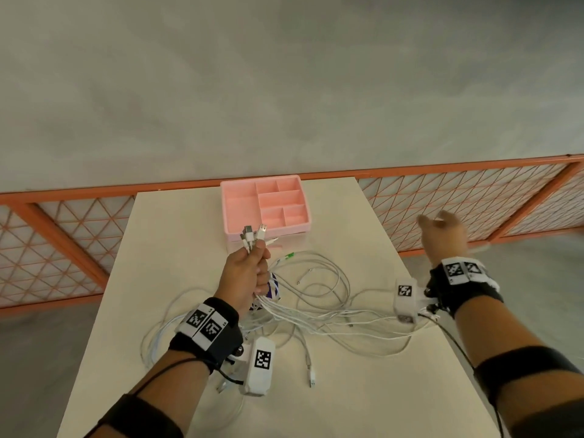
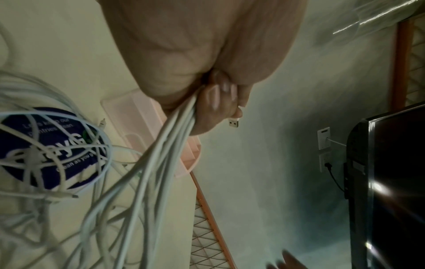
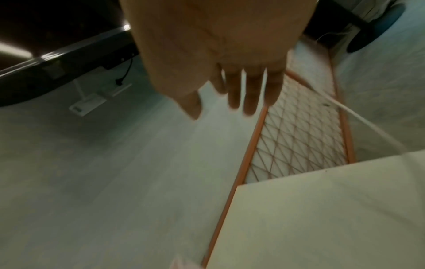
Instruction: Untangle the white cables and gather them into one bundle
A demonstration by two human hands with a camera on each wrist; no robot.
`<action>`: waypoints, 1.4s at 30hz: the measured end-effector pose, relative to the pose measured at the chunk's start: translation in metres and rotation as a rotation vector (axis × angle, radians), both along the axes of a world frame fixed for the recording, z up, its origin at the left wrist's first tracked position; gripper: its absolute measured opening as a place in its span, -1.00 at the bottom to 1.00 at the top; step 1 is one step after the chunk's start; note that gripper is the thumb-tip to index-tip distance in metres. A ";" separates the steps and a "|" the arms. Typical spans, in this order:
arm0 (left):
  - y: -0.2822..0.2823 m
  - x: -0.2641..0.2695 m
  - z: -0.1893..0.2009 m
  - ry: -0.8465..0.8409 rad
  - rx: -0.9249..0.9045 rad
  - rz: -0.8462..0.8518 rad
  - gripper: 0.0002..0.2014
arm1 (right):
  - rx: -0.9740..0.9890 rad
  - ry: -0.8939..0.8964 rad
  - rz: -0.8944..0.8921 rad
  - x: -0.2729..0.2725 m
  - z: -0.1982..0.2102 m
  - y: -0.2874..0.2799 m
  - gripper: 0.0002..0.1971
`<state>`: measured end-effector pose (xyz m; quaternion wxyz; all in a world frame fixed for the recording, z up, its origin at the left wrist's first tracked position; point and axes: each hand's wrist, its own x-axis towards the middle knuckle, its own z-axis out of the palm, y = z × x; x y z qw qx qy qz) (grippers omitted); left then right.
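Note:
Several white cables (image 1: 319,298) lie in tangled loops across the middle of the cream table (image 1: 177,235). My left hand (image 1: 257,263) is raised over them and grips a bunch of the cables upright, with their plug ends (image 1: 252,235) sticking out above the fist. In the left wrist view the fingers (image 2: 220,96) curl round the strands (image 2: 165,149) and a USB plug (image 2: 233,122) pokes out past them. My right hand (image 1: 439,224) is lifted beyond the table's right edge, fingers (image 3: 250,94) straight and spread, holding nothing.
A pink divided organiser tray (image 1: 292,230) stands at the table's far edge, just behind the left hand. A blue-purple printed item (image 2: 50,145) lies under the cables. An orange mesh fence (image 1: 474,197) runs behind the table. A dark screen (image 2: 395,182) stands on the floor side.

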<state>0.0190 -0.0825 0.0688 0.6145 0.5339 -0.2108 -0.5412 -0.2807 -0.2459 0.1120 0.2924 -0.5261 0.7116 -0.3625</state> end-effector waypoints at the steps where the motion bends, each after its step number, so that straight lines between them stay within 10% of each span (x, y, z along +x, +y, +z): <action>1: -0.002 -0.004 0.003 0.012 -0.004 -0.003 -0.69 | -0.015 -0.041 0.138 0.013 -0.006 0.009 -0.51; 6: -0.011 -0.023 0.018 0.024 -0.045 0.008 -0.66 | 0.163 -0.123 0.942 0.105 -0.021 0.081 -0.53; 10: -0.014 -0.017 0.027 0.111 -0.100 0.096 -0.67 | 0.159 0.075 1.175 0.154 -0.051 0.116 -0.72; 21: 0.009 0.061 0.024 0.202 -0.157 0.377 -0.61 | 0.251 0.685 0.935 0.047 -0.130 0.087 -0.70; 31: 0.024 0.072 0.003 0.242 -0.042 0.303 -0.61 | 0.343 1.171 0.514 -0.068 -0.120 0.041 -0.72; 36: 0.037 0.049 -0.014 0.158 0.133 0.001 -0.66 | 0.094 1.029 0.169 -0.090 -0.119 0.023 -0.53; 42: 0.050 0.029 -0.027 0.086 0.212 -0.068 -0.68 | 0.270 0.974 0.237 -0.095 -0.153 0.040 -0.66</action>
